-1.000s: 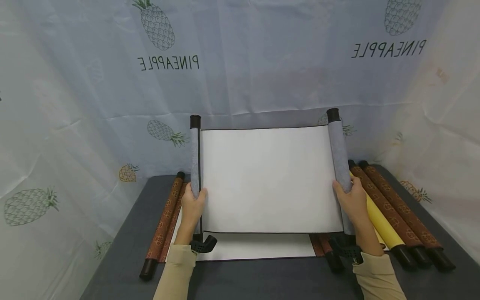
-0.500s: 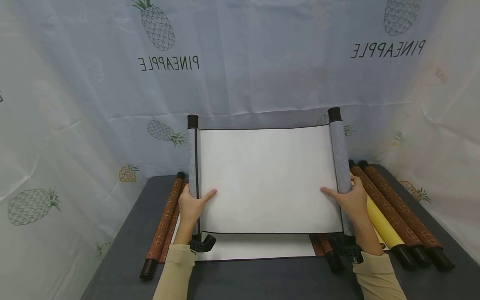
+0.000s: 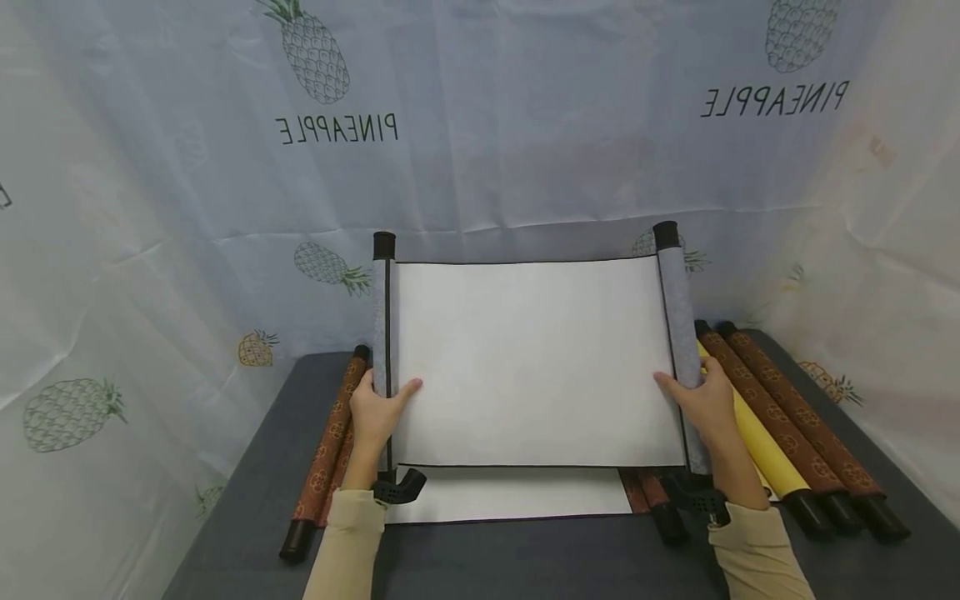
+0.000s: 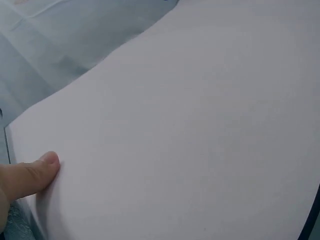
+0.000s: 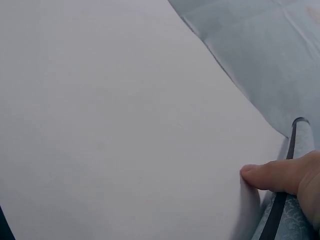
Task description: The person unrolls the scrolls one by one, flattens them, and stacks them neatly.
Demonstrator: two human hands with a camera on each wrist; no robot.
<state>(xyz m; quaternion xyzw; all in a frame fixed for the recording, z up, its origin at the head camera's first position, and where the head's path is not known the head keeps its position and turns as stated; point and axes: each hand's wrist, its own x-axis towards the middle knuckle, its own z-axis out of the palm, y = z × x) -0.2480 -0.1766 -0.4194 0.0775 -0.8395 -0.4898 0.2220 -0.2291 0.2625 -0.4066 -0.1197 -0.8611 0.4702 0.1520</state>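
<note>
A person holds an open scroll (image 3: pixel 532 362) upright above the dark worktop (image 3: pixel 525 558), its blank white sheet facing the head camera. The left hand (image 3: pixel 377 412) has its grip wrapped round the scroll's grey left roller (image 3: pixel 382 317) at about 9 o'clock of the sheet, thumb (image 4: pixel 30 175) lying flat on the white paper. The right hand (image 3: pixel 701 400) grasps the grey right roller (image 3: pixel 675 308) at about 3 o'clock, its thumb (image 5: pixel 272 177) likewise pressed on the sheet beside the dark edge strip. Under the scroll, toward 6 o'clock, a second white sheet (image 3: pixel 517 500) lies flat on the worktop. At 8 o'clock lie brown patterned rolls (image 3: pixel 330 442); at 4 o'clock, a yellow roll (image 3: pixel 761 446) sits just beside two more brown rolls (image 3: pixel 795 425). A pineapple-printed cloth (image 3: pixel 337 125) hangs behind.
</note>
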